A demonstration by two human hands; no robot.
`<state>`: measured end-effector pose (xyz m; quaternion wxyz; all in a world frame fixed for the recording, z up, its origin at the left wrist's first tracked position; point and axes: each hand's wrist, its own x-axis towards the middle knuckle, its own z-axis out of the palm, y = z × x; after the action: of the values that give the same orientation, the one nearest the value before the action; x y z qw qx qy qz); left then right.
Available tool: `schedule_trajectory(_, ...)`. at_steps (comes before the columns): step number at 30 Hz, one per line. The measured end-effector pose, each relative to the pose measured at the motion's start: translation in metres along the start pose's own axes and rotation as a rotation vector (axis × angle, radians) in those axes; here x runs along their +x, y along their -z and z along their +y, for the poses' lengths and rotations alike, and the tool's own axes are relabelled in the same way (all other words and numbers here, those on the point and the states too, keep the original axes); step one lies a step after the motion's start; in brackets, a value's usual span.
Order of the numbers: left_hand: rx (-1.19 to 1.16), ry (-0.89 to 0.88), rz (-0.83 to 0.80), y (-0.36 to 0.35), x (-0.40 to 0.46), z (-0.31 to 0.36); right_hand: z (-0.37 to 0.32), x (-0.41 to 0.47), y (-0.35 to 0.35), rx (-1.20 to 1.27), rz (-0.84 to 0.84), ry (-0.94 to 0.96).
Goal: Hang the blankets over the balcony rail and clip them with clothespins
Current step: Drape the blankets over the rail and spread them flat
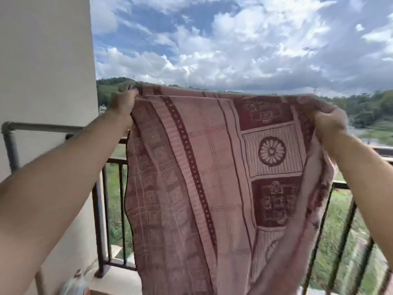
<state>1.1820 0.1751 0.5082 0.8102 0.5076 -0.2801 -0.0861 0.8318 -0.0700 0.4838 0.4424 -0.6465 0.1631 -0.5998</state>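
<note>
Blanket (212,177) hanging soft, light, floppy; left hand (123,104), right hand (329,122) fingers pinching top corners, spreading above rail (114,160).

No legible text, label, brand, number or sign anywhere in frame. Blanket (212,167), centre of frame, carries woven pattern only: flower medallion, dotted stripe, grid squares, no lettering. Blurred items at lower left unreadable.

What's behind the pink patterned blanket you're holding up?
The dark metal balcony rail runs behind the pink patterned blanket, showing only at both sides; its middle stretch is covered. Both hands grip the top edge. No clothespins are visible.
</note>
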Motion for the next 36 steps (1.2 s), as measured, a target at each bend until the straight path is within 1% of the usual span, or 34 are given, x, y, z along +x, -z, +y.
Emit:
schedule_trajectory(1, -0.011, -0.026, 0.028, 0.014, 0.014, -0.003, 0.005, 0.004, 0.014, -0.044, -0.001, -0.064)
schedule_trajectory(2, -0.014, -0.033, 0.06, 0.025, 0.015, -0.007, 0.016, 0.01, 0.033, -0.143, -0.042, -0.172)
schedule_trajectory(3, 0.045, -0.002, 0.078, 0.038, 0.012, -0.014, 0.024, 0.007, 0.049, -0.292, -0.083, -0.272)
schedule_trajectory(4, 0.068, 0.074, 0.118, 0.05, 0.007, -0.025, 0.028, -0.001, 0.06, -0.423, -0.106, -0.369)
schedule_trajectory(6, 0.034, 0.203, 0.106, 0.08, -0.001, -0.053, 0.041, -0.019, 0.085, -0.637, -0.021, -0.525)
schedule_trajectory(7, 0.012, 0.237, 0.078, 0.091, -0.001, -0.065, 0.047, -0.028, 0.087, -0.802, 0.054, -0.552)
schedule_trajectory(8, -0.005, 0.257, 0.058, 0.093, -0.008, -0.072, 0.049, -0.036, 0.081, -0.95, 0.181, -0.5)
schedule_trajectory(9, -0.026, 0.275, 0.027, 0.087, -0.018, -0.073, 0.051, -0.042, 0.07, -1.057, 0.285, -0.366)
schedule_trajectory(10, -0.07, 0.273, -0.029, 0.075, -0.033, -0.071, 0.045, -0.049, 0.047, -1.084, 0.31, -0.177)
schedule_trajectory(11, -0.132, 0.271, -0.099, 0.065, -0.044, -0.069, 0.038, -0.06, 0.016, -1.009, 0.272, 0.019)
schedule_trajectory(12, -0.175, 0.283, -0.209, 0.051, -0.06, -0.064, 0.03, -0.074, -0.019, -0.891, 0.151, 0.14)
schedule_trajectory(13, -0.201, 0.289, -0.325, 0.037, -0.075, -0.061, 0.022, -0.092, -0.058, -0.788, -0.02, 0.197)
schedule_trajectory(14, -0.204, 0.29, -0.431, 0.027, -0.087, -0.06, 0.012, -0.114, -0.098, -0.701, -0.209, 0.167)
schedule_trajectory(15, -0.189, 0.281, -0.494, 0.026, -0.094, -0.059, 0.006, -0.135, -0.134, -0.652, -0.409, 0.101)
schedule_trajectory(16, -0.176, 0.252, -0.537, 0.03, -0.099, -0.059, 0.006, -0.15, -0.163, -0.642, -0.587, 0.024)
schedule_trajectory(17, -0.186, 0.242, -0.564, 0.039, -0.099, -0.059, 0.007, -0.162, -0.188, -0.669, -0.713, -0.04)
schedule_trajectory(18, -0.205, 0.251, -0.581, 0.051, -0.098, -0.058, 0.014, -0.172, -0.209, -0.716, -0.773, -0.071)
schedule_trajectory(19, -0.214, 0.261, -0.619, 0.065, -0.095, -0.058, 0.021, -0.179, -0.226, -0.749, -0.786, -0.075)
schedule_trajectory(21, -0.161, 0.253, -0.739, 0.093, -0.086, -0.059, 0.03, -0.191, -0.259, -0.711, -0.719, -0.074)
schedule_trajectory(23, -0.049, 0.237, -0.851, 0.122, -0.077, -0.055, 0.034, -0.196, -0.289, -0.683, -0.579, -0.002)
schedule_trajectory(25, 0.101, 0.18, -0.923, 0.153, -0.062, -0.051, 0.036, -0.192, -0.318, -0.638, -0.354, 0.057)
schedule_trajectory(26, 0.197, 0.135, -0.927, 0.17, -0.052, -0.048, 0.036, -0.189, -0.33, -0.565, -0.247, 0.033)
schedule_trajectory(27, 0.282, 0.089, -0.907, 0.185, -0.04, -0.048, 0.034, -0.183, -0.337, -0.445, -0.155, -0.029)
schedule_trajectory(29, 0.385, 0.024, -0.802, 0.212, -0.012, -0.049, 0.019, -0.17, -0.348, -0.195, -0.012, -0.166)
schedule_trajectory(30, 0.404, 0.011, -0.738, 0.22, 0.0, -0.051, 0.01, -0.165, -0.349, -0.149, 0.031, -0.195)
schedule_trajectory(31, 0.429, -0.022, -0.678, 0.223, 0.011, -0.056, -0.002, -0.162, -0.349, -0.185, 0.021, -0.185)
schedule_trajectory(32, 0.464, -0.104, -0.623, 0.222, 0.022, -0.061, -0.012, -0.16, -0.35, -0.292, -0.051, -0.143)
schedule_trajectory(34, 0.609, -0.386, -0.579, 0.21, 0.036, -0.069, -0.027, -0.157, -0.359, -0.579, -0.279, -0.034)
schedule_trajectory(35, 0.709, -0.542, -0.587, 0.199, 0.041, -0.073, -0.03, -0.155, -0.369, -0.677, -0.375, 0.004)
schedule_trajectory(36, 0.805, -0.653, -0.596, 0.187, 0.045, -0.079, -0.033, -0.154, -0.382, -0.716, -0.434, 0.03)
